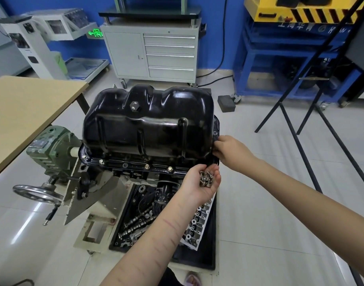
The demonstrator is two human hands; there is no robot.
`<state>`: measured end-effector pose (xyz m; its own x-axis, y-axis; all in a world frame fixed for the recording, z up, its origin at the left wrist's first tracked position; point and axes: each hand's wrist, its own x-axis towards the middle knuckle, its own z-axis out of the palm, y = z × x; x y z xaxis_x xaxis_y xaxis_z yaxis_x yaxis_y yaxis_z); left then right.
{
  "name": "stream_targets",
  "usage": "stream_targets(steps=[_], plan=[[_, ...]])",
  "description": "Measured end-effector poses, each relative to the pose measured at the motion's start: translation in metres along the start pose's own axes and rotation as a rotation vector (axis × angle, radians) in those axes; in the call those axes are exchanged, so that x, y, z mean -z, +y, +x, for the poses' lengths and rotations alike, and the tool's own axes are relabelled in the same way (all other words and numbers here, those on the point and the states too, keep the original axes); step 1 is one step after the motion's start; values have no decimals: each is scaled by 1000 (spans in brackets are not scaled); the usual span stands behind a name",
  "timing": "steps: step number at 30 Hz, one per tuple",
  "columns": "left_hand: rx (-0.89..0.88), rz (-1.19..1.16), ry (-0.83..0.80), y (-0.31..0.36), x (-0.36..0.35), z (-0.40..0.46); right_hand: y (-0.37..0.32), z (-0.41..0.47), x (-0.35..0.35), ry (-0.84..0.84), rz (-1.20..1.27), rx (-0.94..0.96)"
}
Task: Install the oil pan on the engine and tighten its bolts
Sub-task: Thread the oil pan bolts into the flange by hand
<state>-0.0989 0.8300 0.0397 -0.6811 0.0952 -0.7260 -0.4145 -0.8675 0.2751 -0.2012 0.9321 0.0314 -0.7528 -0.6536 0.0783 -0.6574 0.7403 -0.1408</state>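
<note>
Oil pan: the glossy black pressed-steel oil pan sits upside-down on the engine, several bolts already along its near flange.
Left hand: the left hand lies palm-up just below the flange, fingers cupped round a heap of small silver flanged bolts.
Right hand: the right hand reaches the pan's right flange corner, fingertips pinched there; whether they hold a bolt cannot be told.
Below: a black tray holds camshafts.

You get bright, even overhead light with soft, weak shadows. Glare streaks the floor tiles at lower left, and highlights glint across the glossy black oil pan at centre. The wide lens bends straight lines toward the frame edges. Your forearms at the bottom look slightly soft; the centre is sharp.
</note>
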Motion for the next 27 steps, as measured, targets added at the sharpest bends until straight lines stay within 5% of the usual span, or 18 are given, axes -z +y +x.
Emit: stream_targets(steps=[9, 18, 27], plan=[[-1, 28, -18, -1, 0, 2, 3, 3, 4, -35, 70, 37], [6, 23, -12, 0, -2, 1, -1, 5, 6, -52, -224, 63], [9, 18, -2, 2, -2, 1, -2, 5, 7, -57, -83, 12]])
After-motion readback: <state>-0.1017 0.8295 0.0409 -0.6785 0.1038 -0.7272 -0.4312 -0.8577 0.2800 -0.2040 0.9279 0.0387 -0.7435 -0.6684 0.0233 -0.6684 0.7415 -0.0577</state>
